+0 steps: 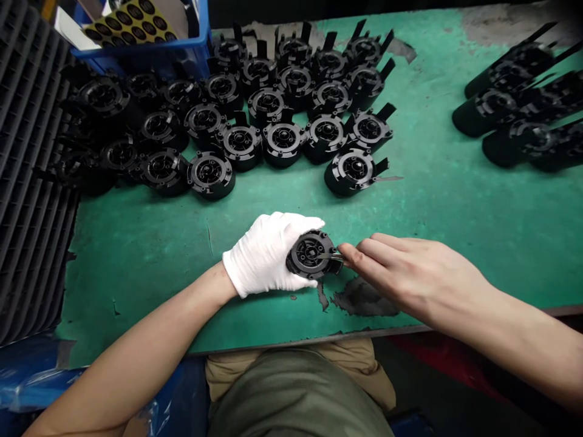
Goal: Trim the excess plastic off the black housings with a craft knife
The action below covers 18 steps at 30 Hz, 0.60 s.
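Left grip (264, 255), in a white glove, wrapped around the rim of a round black plastic part (308, 255), just above the green counter (460, 237) or resting on it, hard to tell which. Right grip (410, 273), bare, with fingers pressed together on small metal tweezers (331, 257), their tips against the face of the part, their upper end hidden behind the fingertips. Ahead on the counter, many more black parts (241, 142) in a close cluster, some overlapping, and further black parts (514, 103) in a heap at the right, cut off by the edge of the view. At the far left corner, a blue plastic crate (182, 45), cut off at the top, with a yellow sheet of round black stickers (132, 24) inside, partly covered, and white paper (68, 21) beside it. Along the left, a black slatted rack (31, 170). Near one part, a thin grey strip (387, 178), too small to make out.
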{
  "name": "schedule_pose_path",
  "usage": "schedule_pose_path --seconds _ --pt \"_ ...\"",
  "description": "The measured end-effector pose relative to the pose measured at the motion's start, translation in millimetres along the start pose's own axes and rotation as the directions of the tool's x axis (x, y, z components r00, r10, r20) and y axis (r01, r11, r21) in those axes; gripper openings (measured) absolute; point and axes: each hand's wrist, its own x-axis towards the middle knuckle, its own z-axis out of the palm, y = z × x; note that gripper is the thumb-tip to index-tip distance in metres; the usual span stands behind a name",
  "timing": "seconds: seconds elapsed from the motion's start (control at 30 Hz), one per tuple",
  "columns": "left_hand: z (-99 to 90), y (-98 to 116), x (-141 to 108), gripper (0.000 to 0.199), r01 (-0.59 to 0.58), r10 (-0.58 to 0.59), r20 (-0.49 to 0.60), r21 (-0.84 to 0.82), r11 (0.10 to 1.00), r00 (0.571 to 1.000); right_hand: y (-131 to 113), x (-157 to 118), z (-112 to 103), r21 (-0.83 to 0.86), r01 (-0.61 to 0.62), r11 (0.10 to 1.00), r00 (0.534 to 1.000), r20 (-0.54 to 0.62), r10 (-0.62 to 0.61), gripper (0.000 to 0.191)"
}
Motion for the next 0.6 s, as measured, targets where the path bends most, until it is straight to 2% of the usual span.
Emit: schedule_pose_path --seconds 0.07,0.13,0.23,0.3,0.33,0.47,0.6 --pt "0.8 0 -1 0.096 0.015 -0.015 0.010 -0.013 1.000 1.000 6 -1 1 0.041 0.006 0.999 1.000 -0.008 -0.005 0.029" --pt "2.9 -1 -2 0.095 0.020 -0.020 -0.006 -0.030 0.999 1.000 10 -5 1 0.090 -0.044 0.995 0.998 -0.046 0.048 0.020" --pt "7.9 -2 -5 0.099 0.047 -0.050 -0.158 -0.022 0.999 0.986 4 -13 -2 0.137 -0.251 0.958 0.960 -0.088 0.264 0.023" --pt "10.6 -2 -6 0.107 0.085 -0.080 -0.249 0.010 0.996 0.965 -9 -15 -4 0.199 -0.369 0.908 0.921 -0.049 0.385 0.030" --pt "11.4 -1 -6 0.108 0.097 -0.086 -0.258 0.031 0.995 0.962 -17 -15 -3 0.235 -0.383 0.893 0.917 -0.024 0.399 0.029" --pt "11.8 0 -5 0.106 0.101 -0.092 -0.186 0.036 0.994 0.978 -42 -7 7 0.183 -0.413 0.892 0.905 -0.028 0.425 0.020" --pt "12.9 1 -5 0.098 0.138 -0.153 -0.143 -0.108 0.984 0.978 -43 3 15 0.048 -0.461 0.886 0.882 -0.085 0.464 0.021"
